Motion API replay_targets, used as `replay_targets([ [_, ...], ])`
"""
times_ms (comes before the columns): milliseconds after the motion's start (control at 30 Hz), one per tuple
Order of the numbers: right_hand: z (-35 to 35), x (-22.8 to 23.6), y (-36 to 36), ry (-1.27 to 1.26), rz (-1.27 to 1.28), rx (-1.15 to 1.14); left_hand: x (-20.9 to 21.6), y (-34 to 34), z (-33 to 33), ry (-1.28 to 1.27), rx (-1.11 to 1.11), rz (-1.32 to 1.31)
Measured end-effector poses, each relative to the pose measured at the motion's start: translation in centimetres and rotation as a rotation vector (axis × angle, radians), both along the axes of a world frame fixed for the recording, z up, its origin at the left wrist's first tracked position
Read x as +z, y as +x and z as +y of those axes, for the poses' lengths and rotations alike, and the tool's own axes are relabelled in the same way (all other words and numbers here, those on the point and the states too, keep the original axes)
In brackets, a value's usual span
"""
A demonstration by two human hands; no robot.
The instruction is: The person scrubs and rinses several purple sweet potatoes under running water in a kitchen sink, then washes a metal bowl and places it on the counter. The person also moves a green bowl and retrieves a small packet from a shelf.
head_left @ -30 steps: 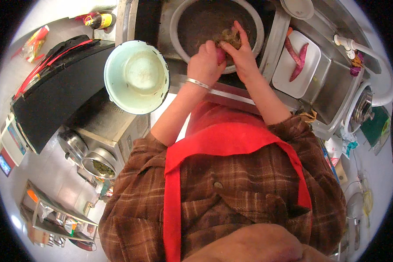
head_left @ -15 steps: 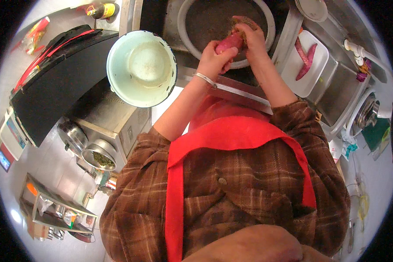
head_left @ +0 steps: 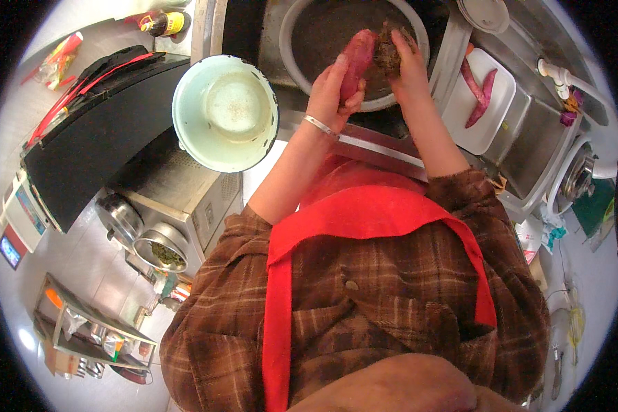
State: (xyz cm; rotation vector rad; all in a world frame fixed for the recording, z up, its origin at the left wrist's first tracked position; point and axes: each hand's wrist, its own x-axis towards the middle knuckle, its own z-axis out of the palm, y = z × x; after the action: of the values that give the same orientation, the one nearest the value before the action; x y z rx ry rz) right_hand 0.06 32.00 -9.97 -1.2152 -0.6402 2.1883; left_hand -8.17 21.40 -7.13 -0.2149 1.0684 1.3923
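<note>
A pinkish-red sweet potato (head_left: 359, 58) stands tilted in my left hand (head_left: 328, 89), which is wrapped round its lower part. My right hand (head_left: 412, 75) is closed on a brown, fibrous scrubbing pad (head_left: 388, 55), held close beside the sweet potato's right side. Both hands are over a large round basin (head_left: 285, 42) with a pale rim, set in the sink; the liquid in it looks brown and murky. To the right, two slim reddish sweet potatoes (head_left: 486, 96) lie on a white tray (head_left: 458, 127).
A pale green enamel basin (head_left: 230, 110) with chipped rim stands left of my left arm. A steel sink compartment (head_left: 529, 154) and a white pipe (head_left: 556, 75) are at the right. Further left are a dark bottle (head_left: 166, 24) and a steel bowl of greens (head_left: 159, 240).
The sweet potato has turned more upright in my left hand. My right hand has shifted slightly right and down, so the scrubbing pad shows more plainly beside it.
</note>
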Motion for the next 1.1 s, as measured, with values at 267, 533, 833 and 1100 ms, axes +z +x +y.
replay_targets([
  [267,-1.9,-0.2,-0.8,0.883,-0.256,0.245,0.2,2.5,0.2,-0.19,-0.028,0.462],
  [533,1.2,-3.6,-1.5,0.285,-0.079,0.226,0.9,3.1,-0.6,-0.161,-0.109,0.594],
  [833,0.0,-2.3,5.0,0.296,-0.235,0.378,1.8,4.5,2.4,0.019,-0.32,0.713],
  [1100,-4.6,-4.1,11.3,1.084,-0.321,0.506,-0.7,12.5,11.0,0.214,-0.866,0.974],
])
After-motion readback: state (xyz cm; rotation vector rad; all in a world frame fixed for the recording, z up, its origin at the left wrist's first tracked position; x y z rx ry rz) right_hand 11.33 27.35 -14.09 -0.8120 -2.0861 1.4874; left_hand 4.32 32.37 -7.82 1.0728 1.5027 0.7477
